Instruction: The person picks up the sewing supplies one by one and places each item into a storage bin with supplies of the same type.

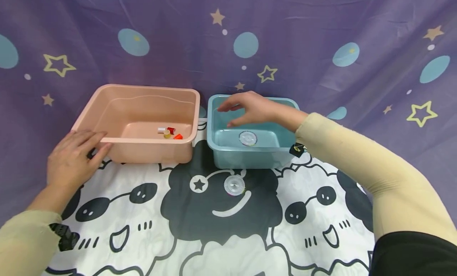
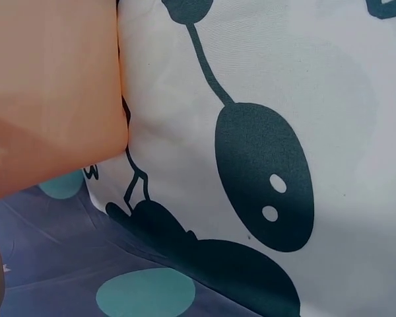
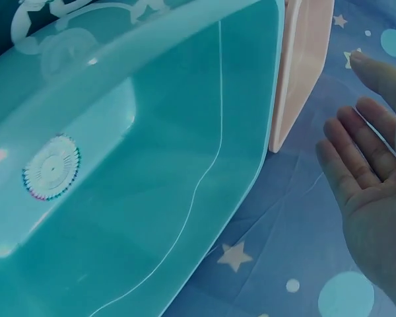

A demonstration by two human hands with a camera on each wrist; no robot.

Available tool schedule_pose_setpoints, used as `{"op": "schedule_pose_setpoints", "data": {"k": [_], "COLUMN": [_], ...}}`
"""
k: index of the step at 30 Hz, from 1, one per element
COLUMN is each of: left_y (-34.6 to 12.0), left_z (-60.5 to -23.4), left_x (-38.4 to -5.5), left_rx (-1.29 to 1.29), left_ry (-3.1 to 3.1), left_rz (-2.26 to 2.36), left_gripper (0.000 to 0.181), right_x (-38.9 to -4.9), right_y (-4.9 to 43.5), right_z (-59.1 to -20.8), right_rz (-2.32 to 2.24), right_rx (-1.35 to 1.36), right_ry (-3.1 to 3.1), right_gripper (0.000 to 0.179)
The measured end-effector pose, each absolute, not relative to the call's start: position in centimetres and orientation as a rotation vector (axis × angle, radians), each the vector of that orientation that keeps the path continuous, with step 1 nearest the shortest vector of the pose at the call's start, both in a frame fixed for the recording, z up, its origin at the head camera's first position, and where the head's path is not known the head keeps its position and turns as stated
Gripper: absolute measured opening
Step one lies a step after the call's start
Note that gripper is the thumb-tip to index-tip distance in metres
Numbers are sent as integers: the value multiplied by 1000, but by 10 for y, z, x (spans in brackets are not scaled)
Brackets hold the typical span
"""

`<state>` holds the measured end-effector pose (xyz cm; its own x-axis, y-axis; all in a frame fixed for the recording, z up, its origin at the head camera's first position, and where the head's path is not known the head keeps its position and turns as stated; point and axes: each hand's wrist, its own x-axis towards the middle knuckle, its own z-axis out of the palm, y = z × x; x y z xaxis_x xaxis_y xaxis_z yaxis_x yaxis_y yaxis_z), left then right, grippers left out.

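In the head view, my left hand (image 1: 73, 159) rests at the front left corner of a pink plastic bin (image 1: 150, 152), its fingers over the rim. Inside that bin lie small thread spools (image 1: 167, 134) and a small orange-red piece (image 1: 178, 136). My right hand (image 1: 255, 107) hovers over a blue plastic bin (image 1: 250, 159), fingers extended, thumb apart, holding nothing. On the blue bin's floor lies a round pin wheel (image 3: 51, 168), with coloured heads around its edge. Another pin wheel (image 1: 234, 185) lies on the cloth in front of the blue bin.
The two bins stand side by side against a purple backdrop (image 1: 192, 41) printed with stars and dots. Beneath them spreads a black and white cartoon cloth (image 1: 143, 236). Small black devices sit at both wrists, one beside the left sleeve (image 1: 26, 244).
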<state>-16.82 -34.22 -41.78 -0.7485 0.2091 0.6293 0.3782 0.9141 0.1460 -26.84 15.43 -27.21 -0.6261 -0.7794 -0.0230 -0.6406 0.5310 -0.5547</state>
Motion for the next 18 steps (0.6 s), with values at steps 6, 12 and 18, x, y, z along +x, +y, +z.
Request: {"op": "schedule_pose_setpoints", "data": {"k": [6,12,18], "left_y": [-343,-346,-344], "left_z": [-417,-411,-404], "left_x": [-168,-165,-165], "left_rx": [-440,-405,-354], "left_ry": [-2429,-2546,-2661], "left_rz": [-356,-303,-236], "left_gripper": [69,47,45], "right_x": [-253,-240,-226], "right_y": [178,200,220], "right_z": [-273,-277,-281], "right_rz": [-693,-646,-631], "right_rx": [-1188,-1193,-1190], "right_ry": [2589,2645,2690], "right_gripper": [54,53,54]}}
